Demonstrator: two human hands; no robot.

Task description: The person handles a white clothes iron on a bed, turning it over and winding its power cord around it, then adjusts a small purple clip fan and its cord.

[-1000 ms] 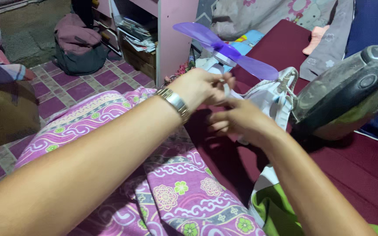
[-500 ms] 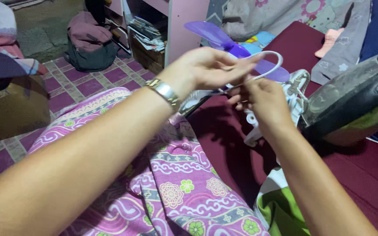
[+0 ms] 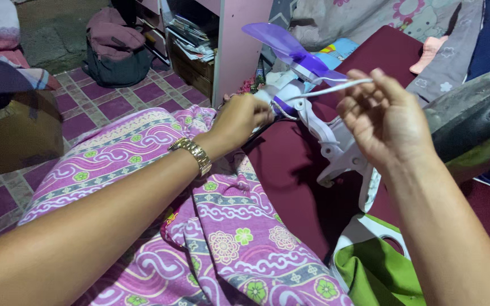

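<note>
Left hand (image 3: pixel 244 118) grips the purple fan blade's hub (image 3: pixel 282 105); right hand (image 3: pixel 384 116) pinches a white ring (image 3: pixel 327 90)

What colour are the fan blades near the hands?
Translucent purple: the fan blades show clearly in the head view, above the left hand.

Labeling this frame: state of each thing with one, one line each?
left hand: closed on the fan's hub.
right hand: raised, pinching a thin white cord.
purple fan blade: bare, no guard over it.
white fan body: lying on the maroon surface.
backpack: on the floor, closed.
</note>
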